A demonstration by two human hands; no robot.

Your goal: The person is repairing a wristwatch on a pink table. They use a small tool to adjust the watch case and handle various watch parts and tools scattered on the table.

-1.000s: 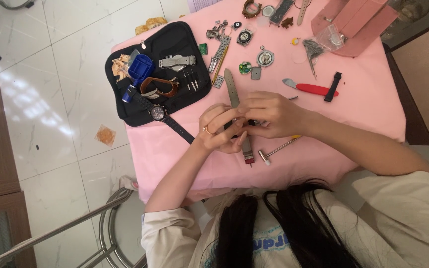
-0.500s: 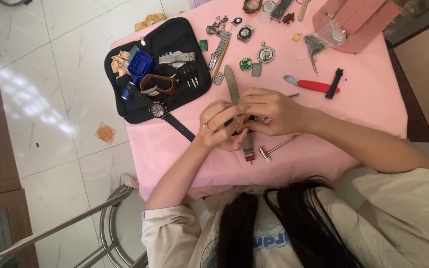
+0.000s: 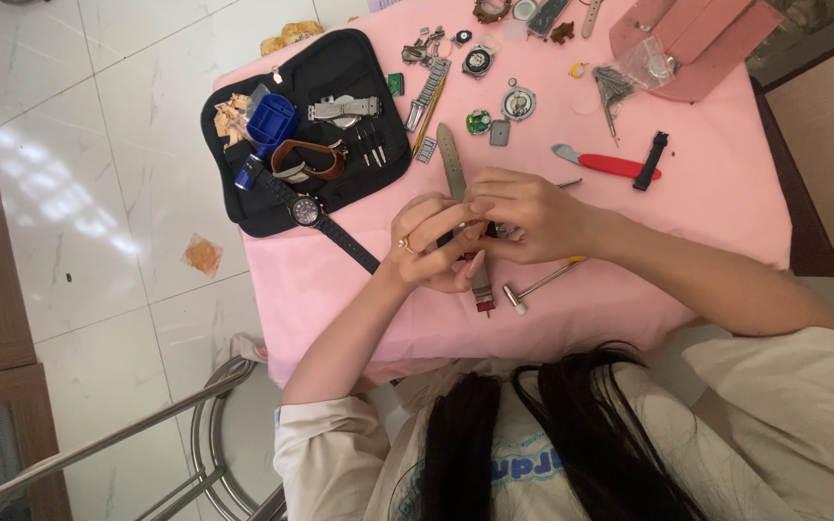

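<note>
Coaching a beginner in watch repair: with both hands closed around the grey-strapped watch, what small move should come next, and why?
Probably steady the watch flat on the pink cloth: both hands, left and right, pinch it mid-air, strap dangling.

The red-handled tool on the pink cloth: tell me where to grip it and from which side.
Grip the red-handled tool around the middle of its red handle, coming straight down from above. It lies flat and nearly level on the pink cloth, grey blade end pointing toward the watch parts, handle end toward the short black strap piece. The handle is its thickest part, with bare cloth along both long sides for fingers.
</note>
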